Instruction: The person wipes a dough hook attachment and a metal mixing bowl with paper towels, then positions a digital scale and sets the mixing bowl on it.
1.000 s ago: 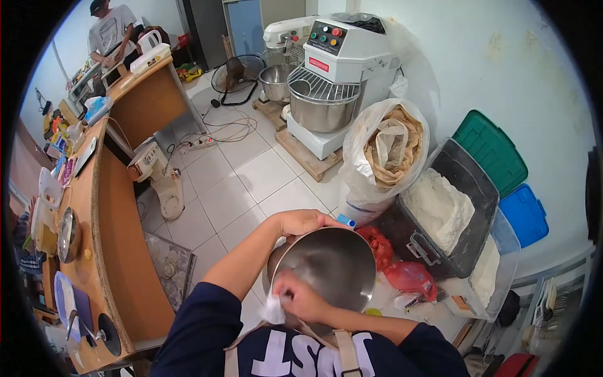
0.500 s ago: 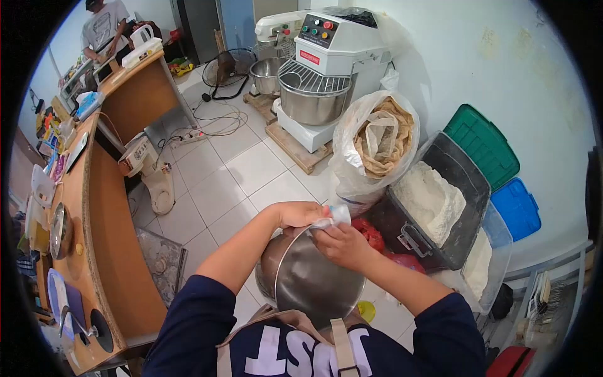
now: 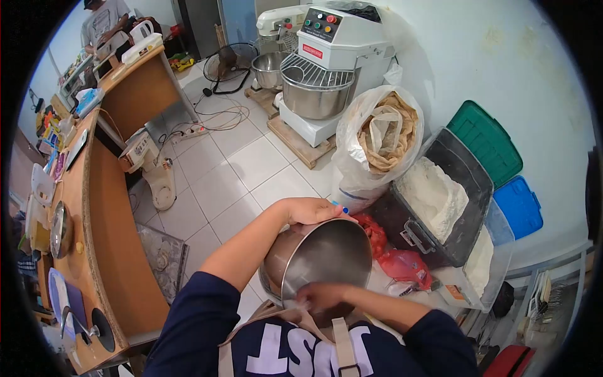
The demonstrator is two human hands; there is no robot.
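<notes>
A large stainless steel mixing bowl (image 3: 336,251) is tilted in front of my apron, its mouth turned toward the right. At the far rim, my left hand (image 3: 311,212) grips the metal, and a small blue-tipped item (image 3: 341,208) shows at its fingers; its kind is unclear. Inside the bowl's near part, my right hand (image 3: 323,298) is closed and pressed low against the wall. A blurred bit of white cloth (image 3: 304,305) shows at its fingers.
Right of the bowl lie red plastic bags (image 3: 402,267), a black bin of flour (image 3: 433,198) and a large flour sack (image 3: 383,135). Ahead stands a spiral mixer (image 3: 320,94). A wooden counter (image 3: 94,251) runs along the left; another person (image 3: 107,28) stands beyond it.
My right hand has left the far rim and moved down into the bowl. The left hand remains at the rim, and the bowl's mouth has turned more into view.
</notes>
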